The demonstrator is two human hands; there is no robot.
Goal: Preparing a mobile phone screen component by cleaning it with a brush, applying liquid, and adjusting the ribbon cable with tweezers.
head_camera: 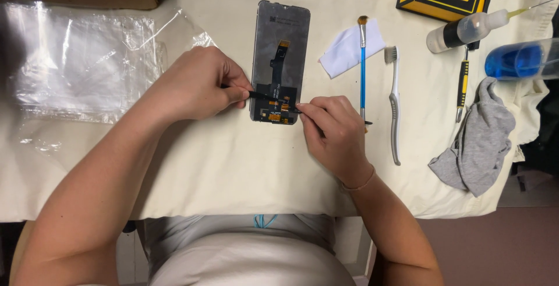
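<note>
Two hands (198,85) (332,132), one phone screen (280,41)

Your table: cream cloth cover (233,164).
On it: phone screen panel (280,41), brush (362,70), toothbrush (394,105), grey rag (477,146), plastic bags (81,59).

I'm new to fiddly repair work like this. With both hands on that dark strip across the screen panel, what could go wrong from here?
1. The left hand and right hand pinch a thin black strip across the grey phone screen panel's flex cable; pulling unevenly might tear or crease it.
2. The panel lies loose on the cream cloth-covered table and could slide.
3. The clear dropper bottle lies on its side and might leak.
</note>
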